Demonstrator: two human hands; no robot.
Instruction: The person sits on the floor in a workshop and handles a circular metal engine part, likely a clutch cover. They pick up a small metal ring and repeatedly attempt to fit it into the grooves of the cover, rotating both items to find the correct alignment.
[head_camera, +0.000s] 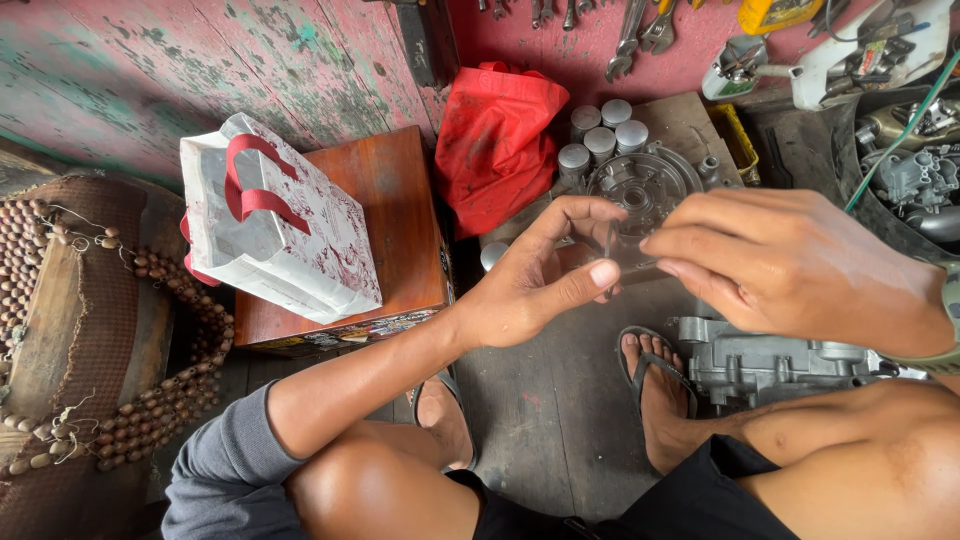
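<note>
Bare floor (545, 400) lies open between wooden box (400, 220) and engine casing (770, 365).

A dark, worn plank floor (545, 400) carries nearly everything here. On it stands a reddish-brown wooden box (395, 215), with a white paper bag with red handles (275, 225) lying across its top. Just beside the box a crumpled red plastic bag (495, 140) leans against the wall. A flat wooden board (690, 125) lies on the floor and bears four grey metal cylinders (600, 135) and a round engine cover (645, 185). A grey metal engine casing (770, 365) rests on the planks beside a sandalled foot (655, 385).
</note>
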